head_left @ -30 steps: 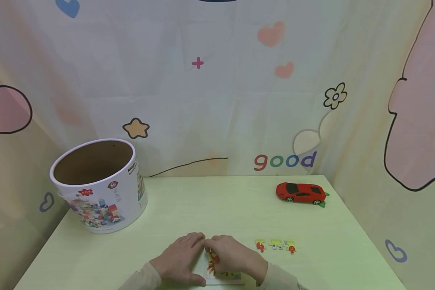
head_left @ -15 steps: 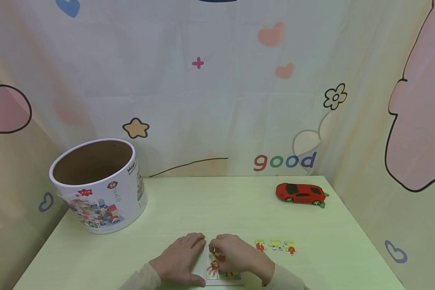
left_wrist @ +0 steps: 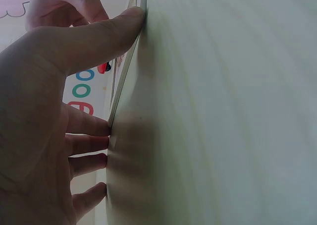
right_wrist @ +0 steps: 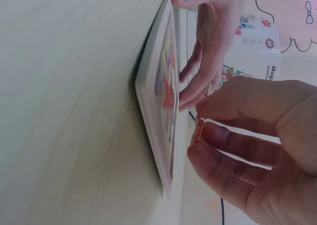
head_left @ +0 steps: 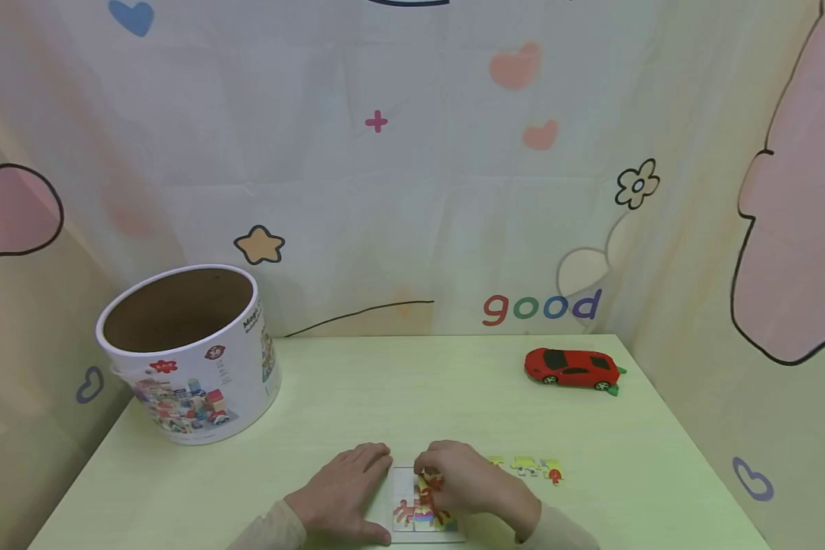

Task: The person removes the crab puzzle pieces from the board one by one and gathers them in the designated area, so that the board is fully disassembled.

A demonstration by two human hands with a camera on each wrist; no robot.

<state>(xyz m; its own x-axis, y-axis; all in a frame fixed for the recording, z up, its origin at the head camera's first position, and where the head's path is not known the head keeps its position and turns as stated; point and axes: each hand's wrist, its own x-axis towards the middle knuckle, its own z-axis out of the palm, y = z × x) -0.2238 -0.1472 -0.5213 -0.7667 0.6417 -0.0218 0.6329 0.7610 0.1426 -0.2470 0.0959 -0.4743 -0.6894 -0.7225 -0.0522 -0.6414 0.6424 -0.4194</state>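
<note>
A small picture puzzle in a white tray (head_left: 402, 537) lies at the table's front, with coloured pieces (head_left: 404, 516) across its lower part and a bare white patch at upper left. My left hand (head_left: 344, 493) rests along the tray's left side, fingers fairly straight; its thumb (left_wrist: 106, 41) touches one corner and the index fingertip the other end. Over the tray's upper part, my right hand (head_left: 464, 481) pinches a thin puzzle piece (right_wrist: 199, 130) between thumb and fingers, apart from the tray in the right wrist view. The right hand covers some of the picture.
Loose puzzle pieces (head_left: 525, 465) lie in a row right of the tray, the leftmost partly behind the right hand. A red toy car (head_left: 572, 368) stands at the back right. At the back left is a large white bucket (head_left: 199, 382).
My right hand has shifted right from the tray's upper left corner, uncovering a bare white patch and more of the picture. The left hand stays in place.
</note>
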